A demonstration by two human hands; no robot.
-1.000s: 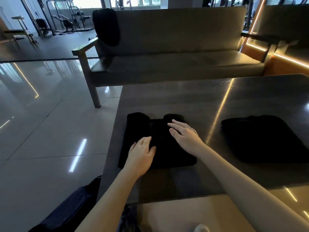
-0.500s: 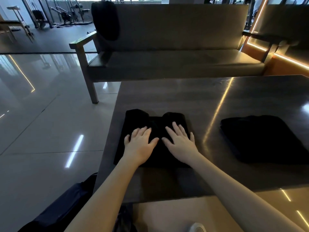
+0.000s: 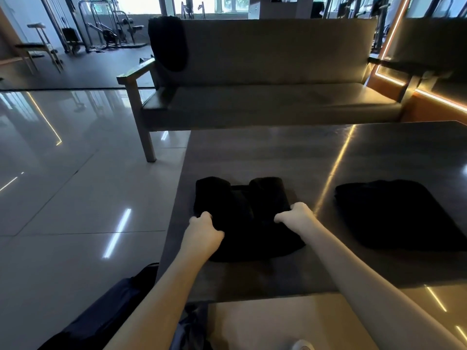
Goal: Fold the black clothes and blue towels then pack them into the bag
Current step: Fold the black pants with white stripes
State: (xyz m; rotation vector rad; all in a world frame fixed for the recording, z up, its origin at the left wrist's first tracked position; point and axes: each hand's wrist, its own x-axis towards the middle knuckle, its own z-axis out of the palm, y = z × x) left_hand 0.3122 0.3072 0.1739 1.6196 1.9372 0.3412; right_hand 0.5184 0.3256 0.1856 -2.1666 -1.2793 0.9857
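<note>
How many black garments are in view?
3: gripped garment between left hand and right hand on the table; folded garment to its right; draped garment on the sofa back. Others possibly hidden.

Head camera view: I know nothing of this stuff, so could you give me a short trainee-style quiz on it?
1. True or false: the left hand and right hand both grip the near black garment.
2. The second folded black garment lies: A on the floor; B on the table, right of the hands; C on a chair.
3. Fill in: a black cloth hangs over the back of the ____.
Key: 1 true; 2 B; 3 sofa.
</note>
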